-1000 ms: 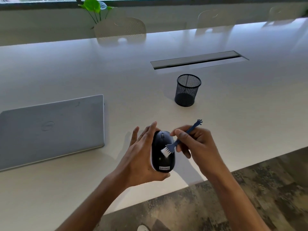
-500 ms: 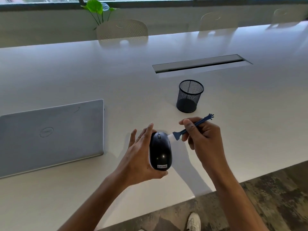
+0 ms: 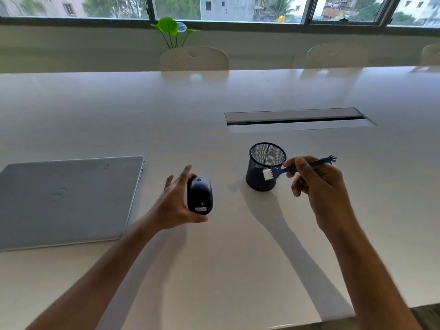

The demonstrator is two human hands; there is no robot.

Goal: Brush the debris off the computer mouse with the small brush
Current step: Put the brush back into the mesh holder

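My left hand (image 3: 173,203) grips a black computer mouse (image 3: 199,195) with a white label, holding it by its left side and rear just above the white table (image 3: 214,270). My right hand (image 3: 316,189) pinches a small blue brush (image 3: 300,168) by its thin handle. The brush's white bristles point left and hover in front of the mesh cup, well to the right of the mouse and not touching it.
A black mesh pen cup (image 3: 265,166) stands just behind the brush. A closed grey laptop (image 3: 66,198) lies at the left. A cable slot (image 3: 297,116) is set in the table farther back. Chairs (image 3: 194,59) and a green plant (image 3: 170,29) sit beyond the far edge.
The brush has left the mouse: my right hand swung it up and to the right, toward the mesh cup. My left hand kept its hold on the mouse. The view has tilted upward.
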